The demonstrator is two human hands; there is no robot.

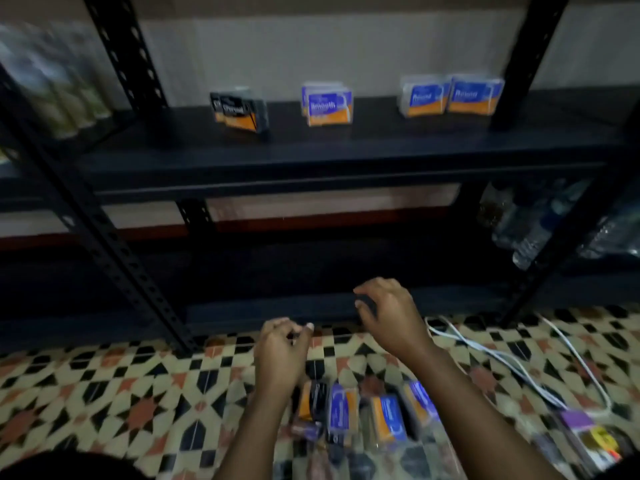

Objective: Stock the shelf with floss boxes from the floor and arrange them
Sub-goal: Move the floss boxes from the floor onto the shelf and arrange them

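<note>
Black steel makes up the shelf [311, 157], which crosses the upper half of the only view, the head camera's, on perforated uprights. On its board stand three groups of floss boxes, well apart from one another: a dark-fronted pair [239, 110] left of centre, a blue and orange pair [329, 105] in the middle, and two more blue and orange boxes [450, 98] side by side to the right. More floss boxes [363, 414] lie in a loose heap on the patterned tile floor [104, 393] at the bottom centre of the frame, partly under both forearms. The left hand [280, 355] hangs just above the heap, its fingers [294, 329] curled inward, thumb and fingertips close together; motion blur hides whether anything small is pinched, and no box shows in it. The right hand [388, 313] is higher, in front of the dark lower shelf edge, fingers bent and loosely spread, and it appears to hold nothing. A white cable [502, 362] snakes over the tiles at lower right, next to a clear packet with purple and yellow contents [588, 434]. Water bottles [540, 226] sit in shadow at the right edge, and blurred packets [52, 84] fill the upper left. By my reading the step in hand is a reach between placements, with both hands free over the supply. The next move calls for closing on one box from the heap, lifting it to the board and setting it upright beside its matching group.
</note>
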